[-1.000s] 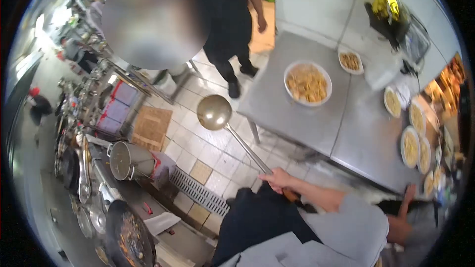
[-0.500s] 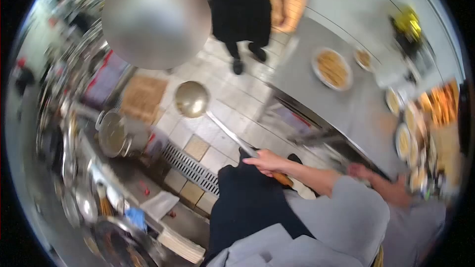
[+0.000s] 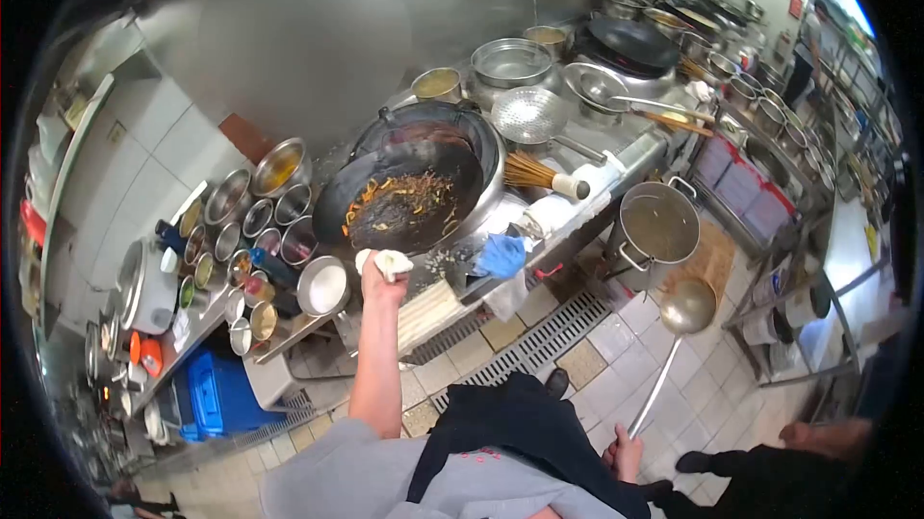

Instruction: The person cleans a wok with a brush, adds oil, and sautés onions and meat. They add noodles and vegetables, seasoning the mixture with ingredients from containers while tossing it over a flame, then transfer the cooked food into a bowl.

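My left hand [image 3: 382, 290] is closed around a folded white cloth [image 3: 390, 263] at the near edge of a black wok [image 3: 452, 168]. The wok is tilted on the stove, and bits of orange and yellow food [image 3: 404, 202] with dark crumbs lie in it. The cloth hides any handle. Low on the right, my right hand [image 3: 626, 454] grips the end of a long-handled metal ladle [image 3: 687, 307], whose bowl hangs out over the tiled floor. Beside the wok are a bamboo brush [image 3: 529, 171], a perforated strainer [image 3: 529, 115] and a blue cloth [image 3: 500, 255].
Several metal bowls of ingredients [image 3: 279, 165] and a bowl of white powder [image 3: 323, 285] stand left of the wok. A large pot [image 3: 660, 221] is at the right below the counter. Another person's dark-clothed legs [image 3: 760, 481] are at lower right.
My view has swung from the floor and a steel table with plates to the stove. My left hand is now in sight at the wok with a cloth. The ladle stays in my right hand.
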Tool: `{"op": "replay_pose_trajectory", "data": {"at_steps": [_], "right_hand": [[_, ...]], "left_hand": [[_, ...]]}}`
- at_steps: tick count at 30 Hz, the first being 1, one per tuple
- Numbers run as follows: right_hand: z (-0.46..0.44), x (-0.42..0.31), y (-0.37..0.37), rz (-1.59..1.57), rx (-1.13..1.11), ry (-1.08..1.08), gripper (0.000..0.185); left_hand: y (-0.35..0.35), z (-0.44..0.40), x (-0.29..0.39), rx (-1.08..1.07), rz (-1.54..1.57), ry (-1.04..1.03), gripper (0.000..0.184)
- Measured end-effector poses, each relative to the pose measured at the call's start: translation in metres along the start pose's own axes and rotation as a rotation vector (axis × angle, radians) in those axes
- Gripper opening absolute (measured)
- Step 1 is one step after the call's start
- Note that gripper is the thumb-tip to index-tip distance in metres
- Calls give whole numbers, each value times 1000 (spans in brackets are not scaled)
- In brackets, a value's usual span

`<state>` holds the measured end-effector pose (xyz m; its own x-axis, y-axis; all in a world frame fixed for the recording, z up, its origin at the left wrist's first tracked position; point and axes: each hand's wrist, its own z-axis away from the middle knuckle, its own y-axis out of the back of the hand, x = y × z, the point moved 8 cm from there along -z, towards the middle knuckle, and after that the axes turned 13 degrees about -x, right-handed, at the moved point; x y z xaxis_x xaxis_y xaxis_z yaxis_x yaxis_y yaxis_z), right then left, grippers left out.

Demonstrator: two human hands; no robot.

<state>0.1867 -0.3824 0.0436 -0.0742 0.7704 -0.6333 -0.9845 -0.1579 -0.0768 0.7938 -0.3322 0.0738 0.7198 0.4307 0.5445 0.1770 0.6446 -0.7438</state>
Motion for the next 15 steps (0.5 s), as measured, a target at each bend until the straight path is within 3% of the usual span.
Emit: {"op": "replay_pose_trajectory", "data": {"at_steps": [4, 8, 10, 11, 12, 15], "right_hand": [[-48, -98, -16, 246, -119, 173, 31], [-66, -222, -109, 238, -500, 461, 19], [-41, -264, -164, 148, -557, 558, 17], [-28, -278, -188, 91, -589, 612, 17], [-50, -265, -200, 143, -682, 508, 23], [-94, -235, -234, 305, -761, 455, 41]], "left_hand": [[9, -19, -36, 5, 101, -95, 5], [13, -57, -60, 72, 94, -137, 6], [11, -75, -71, 102, 101, -126, 6], [12, -89, -74, 51, 130, -181, 6], [5, -90, -73, 94, 119, -172, 6], [4, -113, -82, 104, 129, -159, 7]]}}
